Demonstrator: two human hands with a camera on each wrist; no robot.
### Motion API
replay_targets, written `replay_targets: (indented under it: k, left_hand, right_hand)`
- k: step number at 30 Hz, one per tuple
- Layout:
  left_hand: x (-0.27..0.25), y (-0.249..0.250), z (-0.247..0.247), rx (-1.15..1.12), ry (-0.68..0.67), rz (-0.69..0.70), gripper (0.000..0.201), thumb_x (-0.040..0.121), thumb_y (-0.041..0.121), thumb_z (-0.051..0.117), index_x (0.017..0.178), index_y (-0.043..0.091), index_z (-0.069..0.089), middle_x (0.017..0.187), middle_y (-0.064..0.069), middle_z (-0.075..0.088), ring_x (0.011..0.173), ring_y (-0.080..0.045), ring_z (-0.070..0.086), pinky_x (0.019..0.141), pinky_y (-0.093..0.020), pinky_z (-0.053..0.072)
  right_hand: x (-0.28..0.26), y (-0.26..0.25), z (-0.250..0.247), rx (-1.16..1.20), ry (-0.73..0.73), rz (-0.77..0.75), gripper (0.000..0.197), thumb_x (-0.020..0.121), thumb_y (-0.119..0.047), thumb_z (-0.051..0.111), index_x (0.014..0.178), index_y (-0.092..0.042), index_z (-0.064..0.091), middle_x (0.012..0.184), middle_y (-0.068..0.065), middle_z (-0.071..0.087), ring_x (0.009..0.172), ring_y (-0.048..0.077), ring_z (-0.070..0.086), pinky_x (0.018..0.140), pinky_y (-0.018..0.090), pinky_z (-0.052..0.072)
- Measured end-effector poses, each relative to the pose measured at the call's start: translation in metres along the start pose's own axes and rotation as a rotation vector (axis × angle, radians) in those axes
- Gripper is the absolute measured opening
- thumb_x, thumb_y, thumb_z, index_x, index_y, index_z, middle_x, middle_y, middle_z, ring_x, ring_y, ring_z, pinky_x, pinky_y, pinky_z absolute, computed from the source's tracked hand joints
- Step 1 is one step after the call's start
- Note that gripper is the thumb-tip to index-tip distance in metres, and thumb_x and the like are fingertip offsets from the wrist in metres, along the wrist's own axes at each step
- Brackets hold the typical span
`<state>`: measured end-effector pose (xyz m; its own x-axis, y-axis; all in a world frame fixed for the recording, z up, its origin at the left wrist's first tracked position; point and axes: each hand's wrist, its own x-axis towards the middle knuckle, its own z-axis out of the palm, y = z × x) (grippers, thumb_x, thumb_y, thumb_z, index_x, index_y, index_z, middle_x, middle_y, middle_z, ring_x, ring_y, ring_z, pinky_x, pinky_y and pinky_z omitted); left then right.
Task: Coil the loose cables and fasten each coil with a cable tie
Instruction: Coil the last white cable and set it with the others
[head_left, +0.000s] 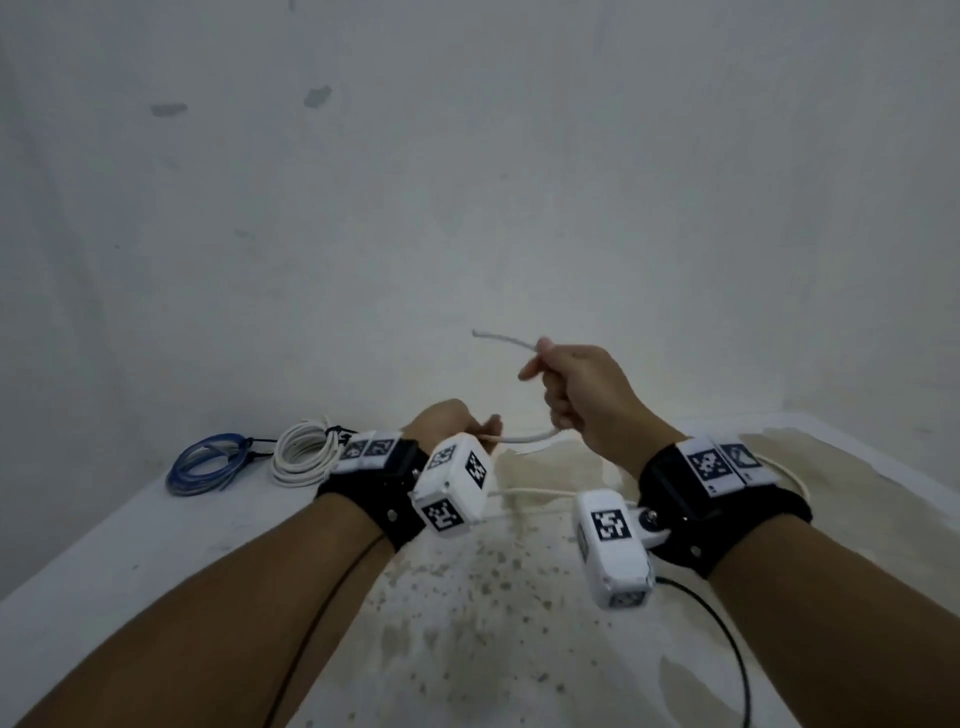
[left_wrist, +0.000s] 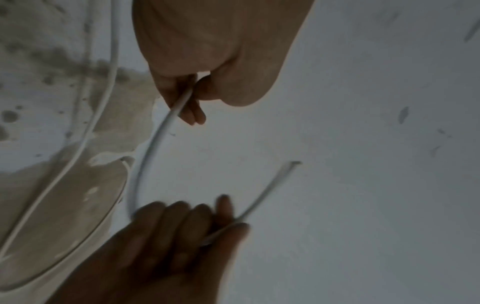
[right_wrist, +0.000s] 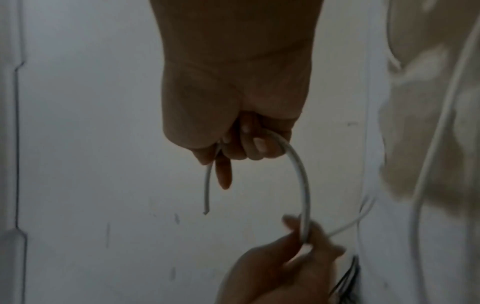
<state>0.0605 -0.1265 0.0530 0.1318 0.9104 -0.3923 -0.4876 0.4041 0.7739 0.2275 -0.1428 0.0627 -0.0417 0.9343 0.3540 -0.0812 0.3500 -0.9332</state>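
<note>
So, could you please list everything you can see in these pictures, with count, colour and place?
loose cable: one, white, held in the air between both hands, its cut end sticking up to the left, the rest trailing over the surface to the right.
white coil: one, white, bound with a dark tie, far left on the surface.
blue coil: one, blue, also tied, just left of the white coil.
surface: one, white, stained brown in the middle.
wall: one, white, behind.
wrist cameras: two, white boxes on black straps.
left hand: pinches the cable low down.
right hand: grips the cable near its end, higher up.
</note>
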Motion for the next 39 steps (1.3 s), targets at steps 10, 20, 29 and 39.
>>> replay_targets:
  k: [10,20,29,39]
  left_hand:
    - [0.021,0.028,-0.049,0.606,0.286,0.363,0.021,0.099,0.001,0.046,0.087,0.000,0.063,0.072,-0.008,0.051,0.056,-0.014,0.044,0.047,-0.022,0.043]
    - [-0.013,0.057,-0.053,1.869,0.034,0.805,0.024,0.100,0.027,0.052,0.103,0.021,0.075,0.083,-0.002,0.069,0.068,-0.016,0.060,0.066,-0.025,0.045]
    - [-0.014,0.056,-0.086,1.146,0.112,0.688,0.024,0.100,0.017,0.051,0.090,0.009,0.071,0.071,0.006,0.059,0.054,-0.009,0.043,0.051,-0.019,0.039]
    - [-0.007,0.053,-0.076,0.968,0.133,0.749,0.026,0.100,0.021,0.050,0.091,0.012,0.072,0.073,-0.001,0.052,0.052,-0.012,0.040,0.049,-0.024,0.035]
  right_hand:
    - [-0.009,0.064,-0.039,-0.370,0.007,0.077,0.037,0.106,-0.020,0.037,0.083,-0.005,0.061,0.055,-0.002,0.039,0.045,0.014,0.034,0.043,0.030,0.040]
    - [0.019,0.047,0.067,-0.258,-0.152,-0.022,0.027,0.105,-0.029,0.038,0.107,-0.015,0.061,0.054,-0.001,0.041,0.043,0.013,0.032,0.041,0.025,0.029]
    - [0.027,0.079,0.083,-0.111,0.086,0.135,0.038,0.106,-0.026,0.039,0.088,-0.007,0.066,0.055,0.002,0.038,0.047,0.018,0.034,0.043,0.027,0.034]
    - [0.026,0.054,0.093,0.145,-0.070,0.243,0.026,0.105,-0.020,0.040,0.090,-0.007,0.056,0.047,-0.005,0.031,0.041,0.012,0.026,0.044,0.025,0.033]
